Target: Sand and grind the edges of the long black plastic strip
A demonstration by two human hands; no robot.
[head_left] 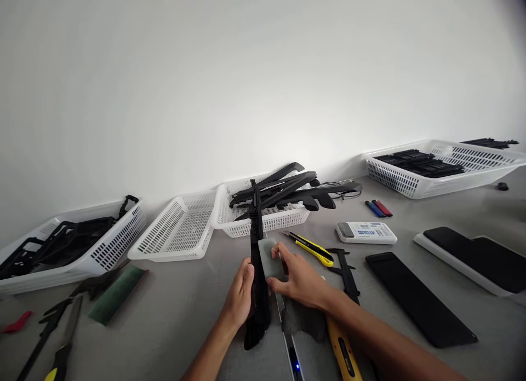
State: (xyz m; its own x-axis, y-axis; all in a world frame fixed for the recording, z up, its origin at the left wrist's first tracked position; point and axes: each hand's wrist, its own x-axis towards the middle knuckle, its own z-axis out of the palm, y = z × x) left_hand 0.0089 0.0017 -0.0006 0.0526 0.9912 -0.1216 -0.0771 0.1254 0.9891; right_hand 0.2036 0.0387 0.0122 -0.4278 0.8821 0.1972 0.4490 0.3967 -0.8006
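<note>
My left fingers (pixel 247 271) are clamping the long black strip (pixel 257 233), which is leaning up from the worktop (pixel 184 315); my right fingers (pixel 280 251) are gripping a grey block (pixel 270 260) against its side.

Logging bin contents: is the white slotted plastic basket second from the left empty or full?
Empty: the white slotted plastic basket shows only its bare perforated floor and walls, nothing inside.

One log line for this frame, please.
left hand: grips long black part | right hand: holds grey block against part | nearby: yellow knife, caliper
</note>
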